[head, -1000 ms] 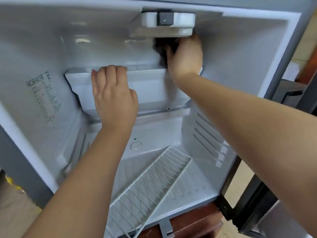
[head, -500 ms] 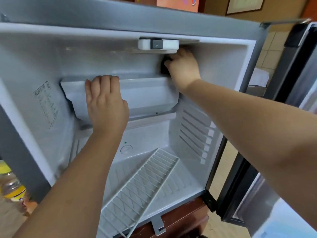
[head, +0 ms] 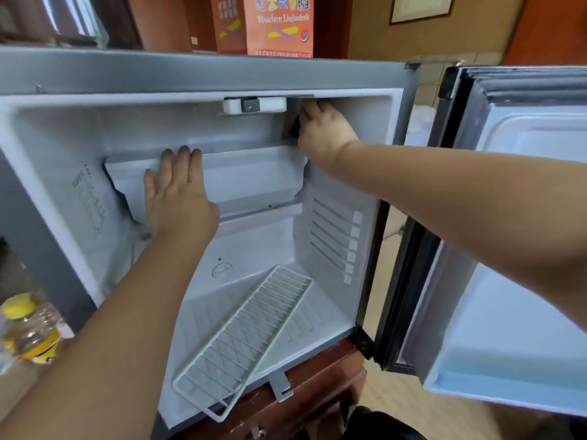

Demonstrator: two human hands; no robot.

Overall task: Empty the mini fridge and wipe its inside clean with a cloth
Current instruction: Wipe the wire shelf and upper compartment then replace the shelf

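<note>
The mini fridge [head: 190,74] stands on a wooden cabinet [head: 311,395], its open mouth facing the viewer. Its door [head: 524,249] is swung wide to the right, with the inner liner showing. On the fridge floor lies a white wire rack [head: 244,338]. Its long axis runs from near left to far right, and its near end juts out over the front lip. A white plastic panel [head: 254,179] spans the far upper part of the cavity, long axis left to right, and stops just short of the right wall. Between panel and rack the back wall and floor show, and shelf ribs [head: 333,236] line the right wall.

The left arm reaches straight in from the near left. The left hand [head: 178,198] lies flat against the front of the panel, its fingers straight and together with their tips at the panel's upper edge; it grips nothing. The right arm comes across from the right. The right hand [head: 324,128] is high in the far right corner under the ceiling, its fingers curled round a dark cloth [head: 293,127]. The cloth is pressed beside the white control housing [head: 254,105] on the top edge.

An orange box [head: 278,25] stands on top of the fridge. A yellow-capped bottle [head: 28,331] lies outside at the near left.
</note>
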